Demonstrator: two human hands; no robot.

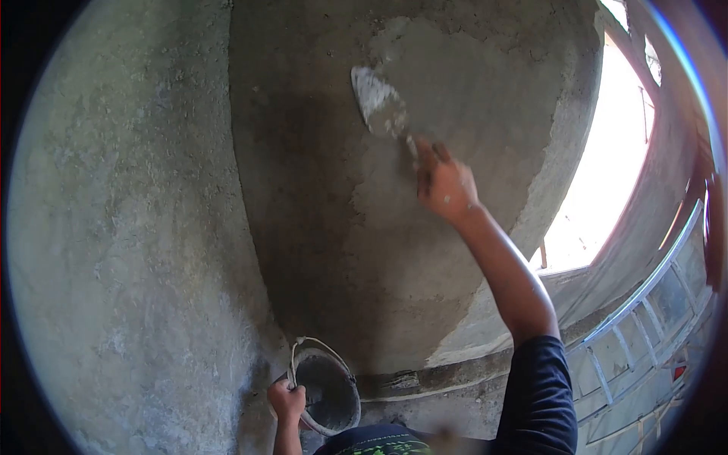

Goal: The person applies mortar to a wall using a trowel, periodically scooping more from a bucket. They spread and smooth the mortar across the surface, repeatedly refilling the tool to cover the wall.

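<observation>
Over at the wall [440, 303], upper centre of the frame, the right hand [447, 183] has fingers wrapped round a trowel [377, 104]; bottom, left of centre, the left hand [287, 400] has its own clasping a bucket [315, 365].

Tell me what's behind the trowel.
The plastered wall shows around the trowel, darker to its left, lighter to its right; the patch directly behind it is covered and cannot be seen.

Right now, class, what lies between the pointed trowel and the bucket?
In the head view, only patchy grey wall shows between the pointed trowel and the bucket.
</observation>
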